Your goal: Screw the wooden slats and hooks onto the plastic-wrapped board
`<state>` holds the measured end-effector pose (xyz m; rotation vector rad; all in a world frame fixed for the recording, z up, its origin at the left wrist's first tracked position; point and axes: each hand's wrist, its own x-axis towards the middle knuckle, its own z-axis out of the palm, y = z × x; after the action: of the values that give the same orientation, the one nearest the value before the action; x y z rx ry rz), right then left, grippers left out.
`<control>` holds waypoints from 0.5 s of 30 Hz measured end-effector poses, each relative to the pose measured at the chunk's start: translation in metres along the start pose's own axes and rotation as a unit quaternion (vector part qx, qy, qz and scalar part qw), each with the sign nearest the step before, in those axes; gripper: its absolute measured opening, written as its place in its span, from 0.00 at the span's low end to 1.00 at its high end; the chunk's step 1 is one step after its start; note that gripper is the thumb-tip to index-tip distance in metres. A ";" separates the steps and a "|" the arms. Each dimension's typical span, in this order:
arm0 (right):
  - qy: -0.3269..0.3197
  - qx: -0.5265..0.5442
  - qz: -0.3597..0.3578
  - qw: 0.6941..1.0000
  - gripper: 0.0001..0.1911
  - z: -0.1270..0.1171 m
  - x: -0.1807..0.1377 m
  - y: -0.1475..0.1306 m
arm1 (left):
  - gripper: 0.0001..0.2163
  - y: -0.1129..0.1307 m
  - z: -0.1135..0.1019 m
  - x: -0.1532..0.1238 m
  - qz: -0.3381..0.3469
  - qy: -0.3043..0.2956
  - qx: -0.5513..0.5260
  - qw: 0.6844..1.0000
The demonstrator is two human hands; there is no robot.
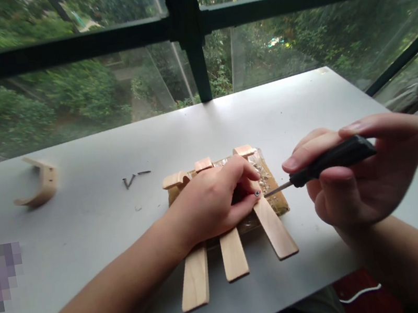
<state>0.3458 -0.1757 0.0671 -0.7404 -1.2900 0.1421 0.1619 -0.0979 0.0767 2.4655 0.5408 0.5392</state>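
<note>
Screws (133,177) lie on the table (95,217) between lone hook (48,181) and block (280,202).

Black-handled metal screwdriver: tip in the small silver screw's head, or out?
Out. The black-handled metal screwdriver ends just right of the small silver screw, whose head shows uncovered at the fingertips of the left hand.

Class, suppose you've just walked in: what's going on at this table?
A person's right hand holds a black-handled screwdriver, its tip close to a screw at the rightmost wooden piece. The left hand lies over the pieces, its thumb beside that screw. Three wooden pieces rest across a tape-wrapped block. On the white table, a curved wooden piece and some loose screws lie apart.
</note>
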 end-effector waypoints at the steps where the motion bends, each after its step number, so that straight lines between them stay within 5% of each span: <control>1: -0.008 0.000 0.001 1.000 0.17 0.000 0.000 -0.001 | 0.11 0.001 0.000 0.000 0.001 0.000 0.000 1.000; 10: -0.083 -0.008 0.033 0.996 0.22 -0.005 -0.003 -0.002 | 0.11 0.001 -0.001 0.001 0.015 0.005 0.001 1.000; 15: -0.066 0.004 0.022 0.998 0.24 -0.002 0.001 0.000 | 0.10 0.001 -0.001 0.001 0.015 0.006 0.001 1.000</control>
<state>0.3481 -0.1761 0.0674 -0.7631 -1.3981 0.2356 0.1631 -0.0979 0.0782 2.4785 0.5097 0.5655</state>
